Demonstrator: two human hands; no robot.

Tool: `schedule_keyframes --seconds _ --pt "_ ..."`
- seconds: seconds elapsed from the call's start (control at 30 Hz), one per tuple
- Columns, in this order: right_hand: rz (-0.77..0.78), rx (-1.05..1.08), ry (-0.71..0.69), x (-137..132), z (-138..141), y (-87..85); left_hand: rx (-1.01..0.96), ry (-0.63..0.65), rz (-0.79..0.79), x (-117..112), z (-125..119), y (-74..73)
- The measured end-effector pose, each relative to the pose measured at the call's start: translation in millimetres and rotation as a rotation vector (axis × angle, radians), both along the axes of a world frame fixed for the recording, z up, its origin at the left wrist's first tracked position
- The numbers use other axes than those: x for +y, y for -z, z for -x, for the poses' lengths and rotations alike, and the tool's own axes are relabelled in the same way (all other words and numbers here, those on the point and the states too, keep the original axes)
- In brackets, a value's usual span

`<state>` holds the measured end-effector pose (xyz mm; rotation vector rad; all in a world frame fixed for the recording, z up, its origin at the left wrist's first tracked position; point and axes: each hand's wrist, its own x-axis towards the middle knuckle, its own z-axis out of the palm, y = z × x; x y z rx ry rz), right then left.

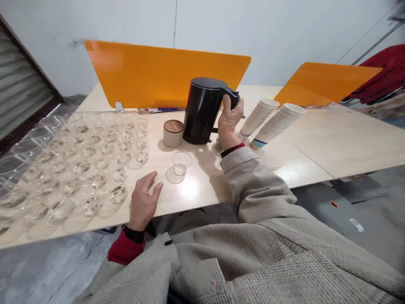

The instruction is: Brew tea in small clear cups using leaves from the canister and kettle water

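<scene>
A black electric kettle stands upright behind the clear cup, and my right hand is wrapped round its handle. I cannot tell whether its base is off the table. My left hand hovers by the front edge, fingers apart and holding nothing. Just right of that hand is one clear cup, apart from the others. Rows of clear cups with dark bits in the bottom fill the left side. A pale canister with a wooden lid sits left of the kettle. Behind my right wrist, a glass container is partly hidden.
Two leaning stacks of paper cups stand right of the kettle. Behind the table rise two orange divider panels. Some pens lie at the panel's foot. The pale wooden table extends to the right.
</scene>
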<state>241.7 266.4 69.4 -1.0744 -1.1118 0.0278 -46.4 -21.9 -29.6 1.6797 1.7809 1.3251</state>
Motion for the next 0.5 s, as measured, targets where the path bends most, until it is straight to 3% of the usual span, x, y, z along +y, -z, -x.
schedule_keyframes --seconds 0.17,0.37,0.5 --pt "-0.006 -0.006 -0.019 3 -17 4.2 0.008 0.000 0.000 0 0 -0.6" --pt "0.030 -0.072 0.045 32 -37 16.7 -0.012 -0.009 -0.017 0 -1 -1.7" --pt "0.073 -0.258 0.025 47 -51 24.3 -0.033 -0.004 -0.011 0 -2 -2.4"
